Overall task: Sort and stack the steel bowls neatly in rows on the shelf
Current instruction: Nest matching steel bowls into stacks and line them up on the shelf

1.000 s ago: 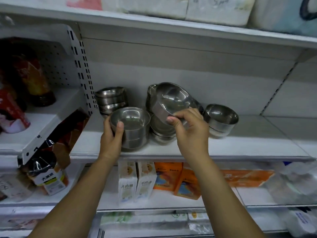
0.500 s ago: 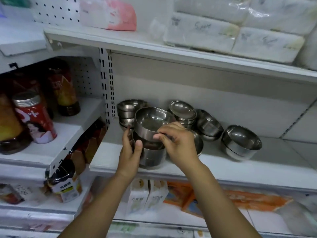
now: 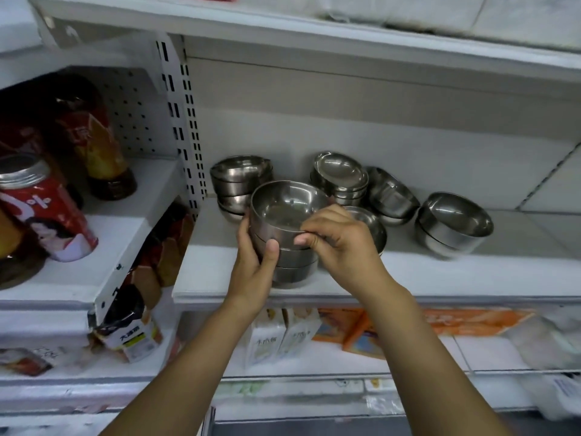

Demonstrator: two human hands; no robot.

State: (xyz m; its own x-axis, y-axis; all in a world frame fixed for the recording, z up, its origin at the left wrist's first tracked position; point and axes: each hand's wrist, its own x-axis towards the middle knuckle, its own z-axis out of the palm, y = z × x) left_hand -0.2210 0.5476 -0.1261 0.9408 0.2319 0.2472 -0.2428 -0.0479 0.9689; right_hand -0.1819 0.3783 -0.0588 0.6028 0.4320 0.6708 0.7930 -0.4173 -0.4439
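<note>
A steel bowl [image 3: 284, 209] sits on top of a front stack of bowls [image 3: 292, 265] near the white shelf's [image 3: 440, 272] front edge. My right hand [image 3: 341, 243] pinches the top bowl's near rim. My left hand [image 3: 256, 262] wraps the left side of the stack. Behind stand a back-left stack [image 3: 240, 180] and a middle stack [image 3: 341, 177] with a tilted top bowl. A leaning bowl [image 3: 390, 196] rests to its right. A bowl [image 3: 367, 226] is partly hidden behind my right hand. A pair of nested bowls [image 3: 452, 226] lies far right.
A slotted white upright [image 3: 182, 121] bounds the shelf on the left. Beyond it, a lower shelf holds a red jar [image 3: 47, 209] and dark bottles [image 3: 97, 136]. Boxes and orange packets [image 3: 361, 325] fill the shelf below. Bare shelf board stretches right of the bowls.
My right hand carried the bowl left from the middle pile and set it down onto the front stack, which my left hand keeps steadying. The camera shifted, so the shelf now sits further right.
</note>
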